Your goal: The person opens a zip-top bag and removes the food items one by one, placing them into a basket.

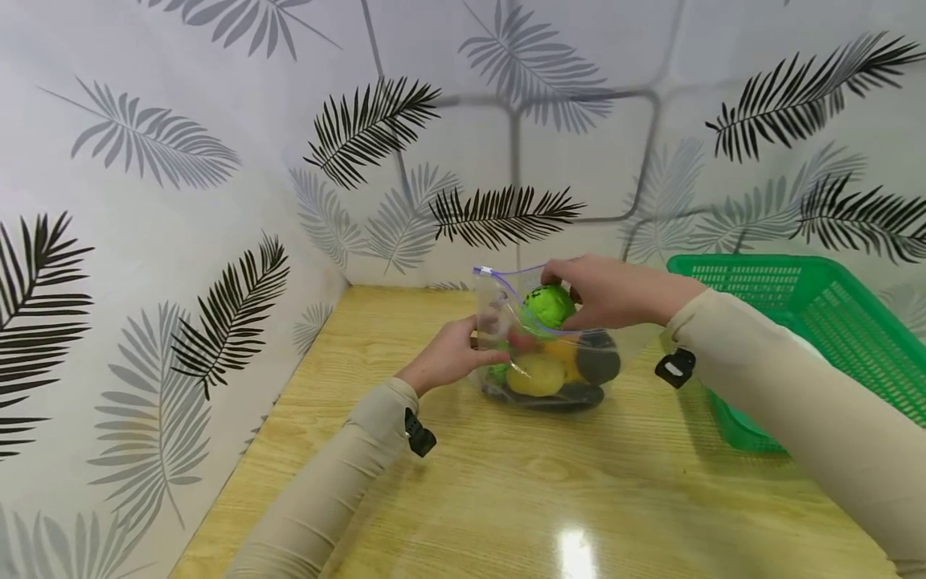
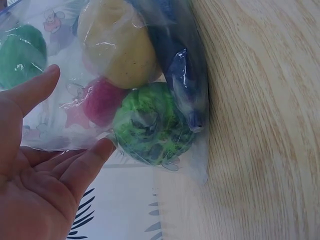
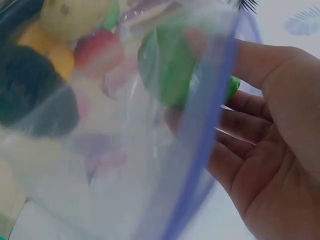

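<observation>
A clear zip bag [image 1: 499, 322] with a purple seal stands on the table, its mouth spread. My right hand [image 1: 606, 291] holds a bright green, rounded vegetable-like piece [image 1: 547, 309] with dark marks at the bag's mouth; its fingertips show through the plastic in the right wrist view. On the bag's other side my left hand [image 1: 457, 352] grips the plastic, thumb on the near face. Inside lie a yellowish potato-like piece [image 2: 117, 45], a bumpy green piece [image 2: 152, 125], a pinkish-red piece [image 2: 104, 101], a long dark eggplant-like piece [image 2: 177, 55], an orange piece [image 1: 562, 356] and a dark rounded piece [image 3: 35, 92].
A green plastic basket [image 1: 738, 273] with mesh walls stands at the right, partly behind my right forearm. The wood-grain table [image 1: 463, 498] meets a leaf-patterned wall [image 1: 217, 161] behind and at the left.
</observation>
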Demonstrator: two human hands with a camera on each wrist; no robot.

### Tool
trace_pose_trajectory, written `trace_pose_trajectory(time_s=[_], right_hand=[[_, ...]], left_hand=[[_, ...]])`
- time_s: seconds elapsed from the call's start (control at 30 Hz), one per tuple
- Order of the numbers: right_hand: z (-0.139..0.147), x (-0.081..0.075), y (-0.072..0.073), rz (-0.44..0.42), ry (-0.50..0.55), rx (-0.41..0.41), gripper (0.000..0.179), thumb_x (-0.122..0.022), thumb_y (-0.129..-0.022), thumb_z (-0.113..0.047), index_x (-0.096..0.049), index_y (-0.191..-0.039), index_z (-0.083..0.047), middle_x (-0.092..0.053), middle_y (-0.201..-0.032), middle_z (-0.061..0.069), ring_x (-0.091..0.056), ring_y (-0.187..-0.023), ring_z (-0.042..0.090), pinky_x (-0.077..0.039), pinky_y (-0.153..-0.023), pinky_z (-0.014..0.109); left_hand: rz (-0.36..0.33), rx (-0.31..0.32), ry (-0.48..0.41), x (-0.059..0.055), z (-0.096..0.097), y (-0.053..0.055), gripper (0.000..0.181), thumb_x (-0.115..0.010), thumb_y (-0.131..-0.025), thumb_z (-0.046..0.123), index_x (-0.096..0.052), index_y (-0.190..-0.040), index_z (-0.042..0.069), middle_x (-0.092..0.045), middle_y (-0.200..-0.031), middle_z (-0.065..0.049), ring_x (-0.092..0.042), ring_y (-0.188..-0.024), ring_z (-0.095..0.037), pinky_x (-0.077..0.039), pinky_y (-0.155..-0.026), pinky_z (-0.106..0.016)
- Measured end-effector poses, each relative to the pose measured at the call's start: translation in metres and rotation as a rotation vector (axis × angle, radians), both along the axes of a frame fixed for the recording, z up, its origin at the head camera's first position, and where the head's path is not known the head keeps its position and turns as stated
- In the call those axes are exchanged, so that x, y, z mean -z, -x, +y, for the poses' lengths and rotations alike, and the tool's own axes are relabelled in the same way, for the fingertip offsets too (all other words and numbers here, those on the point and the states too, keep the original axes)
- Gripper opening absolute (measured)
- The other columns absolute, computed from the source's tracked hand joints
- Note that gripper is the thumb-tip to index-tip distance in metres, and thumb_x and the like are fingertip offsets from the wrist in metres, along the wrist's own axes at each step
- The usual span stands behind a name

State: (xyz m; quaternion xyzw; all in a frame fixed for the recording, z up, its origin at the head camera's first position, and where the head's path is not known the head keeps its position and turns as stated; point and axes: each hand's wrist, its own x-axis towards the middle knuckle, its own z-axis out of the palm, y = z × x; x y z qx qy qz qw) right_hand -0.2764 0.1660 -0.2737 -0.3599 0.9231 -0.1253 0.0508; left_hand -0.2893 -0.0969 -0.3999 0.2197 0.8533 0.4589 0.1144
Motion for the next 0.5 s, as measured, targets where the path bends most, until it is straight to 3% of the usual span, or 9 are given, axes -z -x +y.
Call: trace_pose_trajectory(time_s=[0.17, 0.5], right_hand=[[0.032, -0.013, -0.015, 0.001, 0.043, 0.11, 0.061, -0.083, -0.083, -0.02, -0.052, -0.134, -0.011, -0.064, -0.124, 0.007, -0.067, -0.1, 0.02, -0.056, -0.086, 0.04], [0.09, -0.036, -0.044, 0.083, 0.097, 0.238, 0.069, -0.085, -0.082, -0.026, -0.05, -0.14, -0.015, -0.061, -0.134, 0.009, -0.068, -0.105, 0.025, -0.056, -0.087, 0.045]], left_hand=[[0.005, 0.0, 0.024, -0.002, 0.002, 0.0, 0.065, -0.076, -0.091, 0.033, -0.048, -0.146, 0.013, -0.051, -0.15, -0.005, -0.062, -0.124, -0.028, -0.055, -0.095, -0.039], [0.018, -0.008, 0.054, 0.0, 0.003, 0.001, 0.067, -0.075, -0.091, 0.037, -0.048, -0.147, 0.012, -0.053, -0.149, -0.004, -0.063, -0.123, -0.024, -0.055, -0.094, -0.036]])
